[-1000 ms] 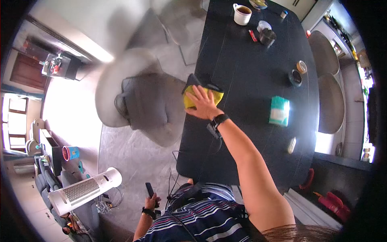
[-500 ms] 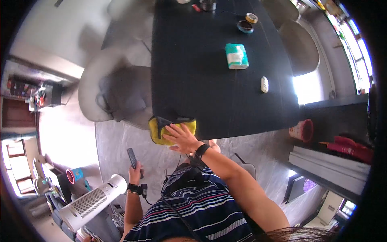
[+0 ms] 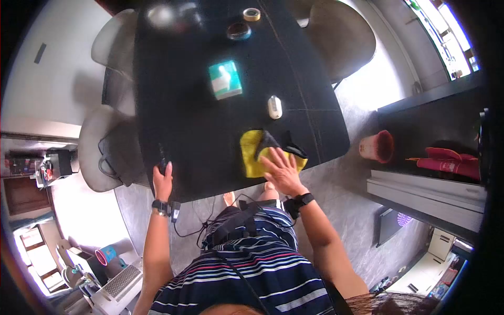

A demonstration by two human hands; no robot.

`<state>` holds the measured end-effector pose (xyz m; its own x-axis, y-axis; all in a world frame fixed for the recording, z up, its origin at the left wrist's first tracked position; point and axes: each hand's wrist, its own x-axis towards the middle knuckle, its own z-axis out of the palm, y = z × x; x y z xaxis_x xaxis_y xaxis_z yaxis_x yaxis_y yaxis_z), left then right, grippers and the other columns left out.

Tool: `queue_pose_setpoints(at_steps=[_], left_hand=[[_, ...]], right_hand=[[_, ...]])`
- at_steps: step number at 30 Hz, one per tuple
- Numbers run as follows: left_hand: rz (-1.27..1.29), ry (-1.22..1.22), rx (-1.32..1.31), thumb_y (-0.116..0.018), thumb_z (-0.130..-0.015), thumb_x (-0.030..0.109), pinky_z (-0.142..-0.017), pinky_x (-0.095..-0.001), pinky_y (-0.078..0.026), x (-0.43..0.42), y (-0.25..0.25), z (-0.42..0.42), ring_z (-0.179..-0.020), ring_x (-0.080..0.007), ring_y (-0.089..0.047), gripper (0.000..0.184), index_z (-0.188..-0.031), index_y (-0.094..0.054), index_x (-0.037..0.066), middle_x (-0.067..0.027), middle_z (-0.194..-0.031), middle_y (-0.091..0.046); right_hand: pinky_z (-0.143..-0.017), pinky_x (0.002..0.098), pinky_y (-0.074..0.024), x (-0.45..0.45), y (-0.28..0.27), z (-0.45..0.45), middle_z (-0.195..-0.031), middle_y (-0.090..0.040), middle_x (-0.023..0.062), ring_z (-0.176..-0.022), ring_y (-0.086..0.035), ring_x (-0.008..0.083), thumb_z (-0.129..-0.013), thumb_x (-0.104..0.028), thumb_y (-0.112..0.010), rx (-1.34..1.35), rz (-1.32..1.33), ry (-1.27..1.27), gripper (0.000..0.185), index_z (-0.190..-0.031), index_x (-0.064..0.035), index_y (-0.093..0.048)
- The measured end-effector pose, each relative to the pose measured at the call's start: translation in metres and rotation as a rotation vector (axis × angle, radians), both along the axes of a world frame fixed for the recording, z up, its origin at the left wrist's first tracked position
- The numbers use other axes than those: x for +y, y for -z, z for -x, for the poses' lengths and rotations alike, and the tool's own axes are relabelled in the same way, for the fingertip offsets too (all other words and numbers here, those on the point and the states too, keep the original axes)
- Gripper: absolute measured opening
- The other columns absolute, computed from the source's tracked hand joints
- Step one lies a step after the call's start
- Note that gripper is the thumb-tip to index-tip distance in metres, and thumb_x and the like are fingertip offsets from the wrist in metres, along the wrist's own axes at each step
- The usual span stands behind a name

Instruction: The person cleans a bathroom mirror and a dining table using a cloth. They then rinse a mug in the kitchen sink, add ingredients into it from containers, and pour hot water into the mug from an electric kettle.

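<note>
My right hand (image 3: pixel 284 170) lies with fingers spread on a yellow and dark grey cloth (image 3: pixel 252 153), pressing it against the black table (image 3: pixel 205 136) close to its near edge. In my left hand (image 3: pixel 163 182) is a black remote control (image 3: pixel 161 153), hard to make out against the dark tabletop at the near left corner. Just beyond the cloth lies a small white oblong object (image 3: pixel 274 107). Farther off stands a teal and white tissue pack (image 3: pixel 225 80).
A round dark container (image 3: pixel 239 31) and a tape roll (image 3: pixel 251 14) sit toward the far end. Grey chairs (image 3: pixel 341 34) flank the table; a dark bag rests on a left chair (image 3: pixel 97 152). A pinkish bin (image 3: pixel 376 146) is at the right.
My right hand and the cloth have moved right along the near edge onto the tabletop. My left hand has brought the remote control up from beside the table to its corner. The view has shifted.
</note>
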<state>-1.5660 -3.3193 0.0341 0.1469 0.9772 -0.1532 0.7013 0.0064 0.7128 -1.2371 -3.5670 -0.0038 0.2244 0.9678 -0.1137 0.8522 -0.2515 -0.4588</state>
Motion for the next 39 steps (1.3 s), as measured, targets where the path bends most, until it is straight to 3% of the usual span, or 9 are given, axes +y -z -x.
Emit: queue_pose_setpoints(at_steps=[3,9,14,18,27,29,31,33,39], left_hand=[[-0.146,0.081,0.123,-0.06,-0.089,0.039,-0.084,-0.0442,-0.044,0.013,0.014,-0.047,-0.095,-0.04,-0.058,0.046,-0.105,-0.053,-0.003,-0.0231,-0.099,-0.061],[-0.327,0.146,0.358,-0.062,-0.087,0.036,-0.089,-0.0453,-0.043,0.04,0.035,-0.107,-0.104,-0.0392,-0.054,0.046,-0.111,-0.051,-0.001,-0.0238,-0.109,-0.058],[-0.268,0.104,0.541,-0.065,-0.084,0.035,-0.092,-0.0446,-0.044,0.057,0.03,-0.138,-0.109,-0.0374,-0.052,0.049,-0.115,-0.049,0.0,-0.0218,-0.115,-0.055],[-0.303,0.102,0.633,-0.067,-0.083,0.035,-0.091,-0.0451,-0.044,0.062,0.035,-0.139,-0.109,-0.0375,-0.052,0.049,-0.114,-0.051,0.001,-0.0215,-0.115,-0.054],[-0.64,0.324,0.273,-0.067,-0.08,0.027,-0.088,-0.0459,-0.042,0.031,0.011,-0.189,-0.107,-0.034,-0.05,0.039,-0.108,-0.053,0.004,-0.0166,-0.111,-0.054],[-0.569,0.566,0.004,-0.066,-0.076,0.015,-0.088,-0.0431,-0.043,0.005,-0.009,-0.235,-0.101,-0.0336,-0.054,0.03,-0.101,-0.057,0.002,-0.0155,-0.105,-0.057],[-0.631,0.816,-0.095,-0.069,-0.072,0.015,-0.088,-0.0436,-0.044,-0.017,-0.02,-0.276,-0.103,-0.0347,-0.053,0.035,-0.104,-0.057,0.003,-0.0159,-0.11,-0.057],[-0.585,1.058,-0.117,-0.067,-0.078,0.024,-0.096,-0.0466,-0.039,-0.03,-0.003,-0.307,-0.118,-0.0349,-0.046,0.043,-0.115,-0.056,0.004,-0.0159,-0.125,-0.052],[-0.406,1.15,0.234,-0.056,-0.088,0.036,-0.107,-0.0523,-0.023,-0.048,0.034,-0.331,-0.136,-0.0297,-0.026,0.052,-0.13,-0.047,0.007,-0.0121,-0.142,-0.038]], right_hand=[[-0.111,0.0533,-0.0118,-0.033,0.0,-0.056,-0.153,-0.021,0.0082,-0.142,-0.016,0.028,-0.087,-0.038,-0.057,-0.038,0.034,0.145,0.056,-0.14,-0.0271,-0.041],[-0.11,0.0561,-0.0116,-0.071,0.013,-0.155,-0.153,-0.022,0.0099,-0.142,-0.016,0.0295,-0.088,-0.031,-0.057,-0.085,-0.019,0.344,0.055,-0.14,-0.0245,-0.041],[-0.101,0.0317,-0.0392,-0.077,0.033,-0.232,-0.136,-0.048,0.0165,-0.122,-0.049,0.0317,-0.087,0.006,-0.051,0.328,-0.45,0.558,0.045,-0.129,-0.0093,-0.052],[-0.096,0.0309,-0.0423,-0.074,0.013,-0.247,-0.122,-0.06,0.0129,-0.115,-0.056,0.0233,-0.094,-0.005,-0.048,0.258,-0.567,0.795,0.036,-0.129,-0.008,-0.052],[-0.098,0.0364,-0.0422,-0.048,-0.065,-0.2,-0.129,-0.052,0.0121,-0.117,-0.052,0.0225,-0.097,-0.023,-0.047,1.797,-0.83,0.787,0.048,-0.138,-0.0009,-0.037],[-0.103,0.0386,-0.0355,-0.039,-0.028,-0.186,-0.136,-0.045,0.0162,-0.124,-0.045,0.0283,-0.095,-0.022,-0.048,0.94,-0.497,1.022,0.05,-0.14,-0.0025,-0.036],[-0.107,0.0414,-0.027,-0.031,-0.03,-0.159,-0.144,-0.034,0.0207,-0.132,-0.033,0.0356,-0.091,-0.021,-0.053,-0.04,-0.41,0.605,0.056,-0.141,-0.0055,-0.035],[-0.108,0.0571,-0.0153,-0.019,-0.046,-0.138,-0.151,-0.019,0.0215,-0.139,-0.017,0.0391,-0.082,-0.027,-0.063,-0.131,-0.199,0.38,0.068,-0.142,-0.0162,-0.035],[-0.109,0.0583,-0.0127,0.013,-0.011,-0.124,-0.153,-0.01,0.0205,-0.141,-0.009,0.0404,-0.083,-0.039,-0.062,-0.178,0.026,0.314,0.072,-0.144,-0.0186,-0.032]])
